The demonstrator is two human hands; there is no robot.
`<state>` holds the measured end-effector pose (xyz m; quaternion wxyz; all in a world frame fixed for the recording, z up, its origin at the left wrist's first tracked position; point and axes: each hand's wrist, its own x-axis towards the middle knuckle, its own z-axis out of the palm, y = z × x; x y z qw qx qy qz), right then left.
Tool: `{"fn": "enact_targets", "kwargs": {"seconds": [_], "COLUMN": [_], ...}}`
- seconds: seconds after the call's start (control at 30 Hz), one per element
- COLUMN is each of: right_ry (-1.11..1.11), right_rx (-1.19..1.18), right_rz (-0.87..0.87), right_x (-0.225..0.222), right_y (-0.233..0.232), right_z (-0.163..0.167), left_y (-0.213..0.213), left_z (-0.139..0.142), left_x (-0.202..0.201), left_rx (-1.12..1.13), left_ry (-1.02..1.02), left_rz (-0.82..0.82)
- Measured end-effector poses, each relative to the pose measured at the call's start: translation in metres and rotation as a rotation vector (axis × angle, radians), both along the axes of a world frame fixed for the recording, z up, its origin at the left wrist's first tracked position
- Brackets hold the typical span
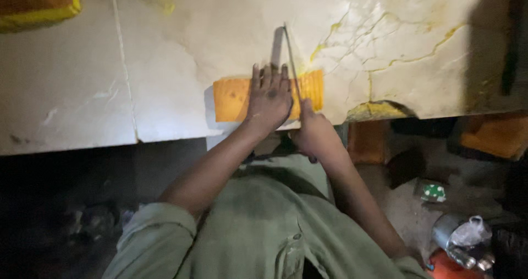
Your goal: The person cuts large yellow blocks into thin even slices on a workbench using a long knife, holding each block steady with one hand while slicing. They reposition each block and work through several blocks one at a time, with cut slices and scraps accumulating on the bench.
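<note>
Orange slab (234,100) lay flat near the front edge of the marble counter (165,48). I saw the left hand (269,97) pressed flat on it, fingers spread slightly. Right hand (314,133) was fisted around the handle of a thin blade (291,64), which stood on the slab just beside the left fingers.

bare slab (165,64) left; yellow block (36,4) far corner.
</note>
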<state>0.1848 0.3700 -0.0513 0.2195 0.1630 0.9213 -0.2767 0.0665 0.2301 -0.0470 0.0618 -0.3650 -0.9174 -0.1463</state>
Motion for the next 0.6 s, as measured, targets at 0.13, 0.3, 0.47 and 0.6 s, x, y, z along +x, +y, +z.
{"fn": "enact_targets", "kwargs": {"seconds": [0.13,0.3,0.47,0.6], "right_ry": [0.040,-0.289,-0.132,-0.032], "right_rx": [0.012,-0.054,-0.178,-0.001], "right_rz": [0.023,-0.021,-0.228,0.016], "right_x": [-0.035,0.081,0.123,0.049], "right_y": [-0.020,-0.031,-0.015,-0.010], "right_z": [0.071,0.092,-0.011,-0.032], "left_y": [-0.004,-0.006,-0.006,-0.008], "left_z": [0.005,0.009,0.003,-0.001], "left_x": [-0.002,-0.003,-0.003,-0.003], "left_rx": [0.027,0.001,-0.015,0.051], "left_ry": [0.017,-0.109,-0.086,-0.115], "left_rz": [0.020,0.004,-0.007,-0.021]}}
